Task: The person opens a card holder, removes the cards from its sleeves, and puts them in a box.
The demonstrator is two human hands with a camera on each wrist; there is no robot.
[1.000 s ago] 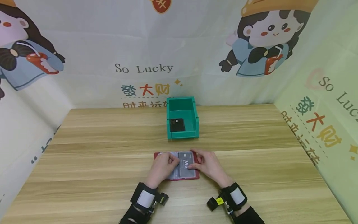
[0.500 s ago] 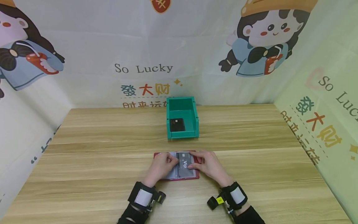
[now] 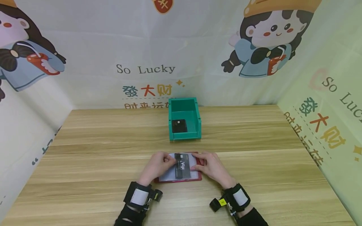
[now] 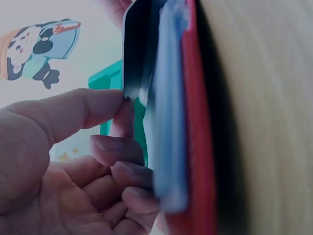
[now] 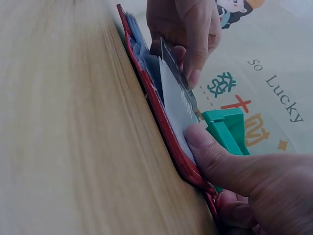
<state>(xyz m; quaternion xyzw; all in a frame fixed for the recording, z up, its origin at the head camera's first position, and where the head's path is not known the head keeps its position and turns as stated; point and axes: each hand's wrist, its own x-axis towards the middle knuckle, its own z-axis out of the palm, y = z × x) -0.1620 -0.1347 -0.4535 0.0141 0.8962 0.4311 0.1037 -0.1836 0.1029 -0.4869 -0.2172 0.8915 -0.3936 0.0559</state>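
Observation:
A red card holder [image 3: 199,176] with clear plastic sleeves [image 3: 169,175] lies unfolded on the table. Pinched between my left hand's [image 3: 156,166] thumb and index finger is a dark grey VIP card [image 3: 182,166], held by its left edge over the middle of the holder. In the left wrist view the card [image 4: 139,44] stands tilted above the sleeves. My right hand [image 3: 210,164] grips the holder's right side. Its thumb [image 5: 203,139] presses on a sleeve in the right wrist view, while the fingers lie at the red cover's edge, partly hidden.
Behind the holder stands a green open-topped bin [image 3: 185,136], with a black card [image 3: 179,126] lying inside at its front left. The wood table [image 3: 99,150] extends to both sides. Printed cloth walls [image 3: 198,47] enclose the back and sides.
The VIP card has slid left, out of the right-hand sleeve, drawn along by my left hand. My right hand has shifted its index finger slightly and otherwise stays on the holder.

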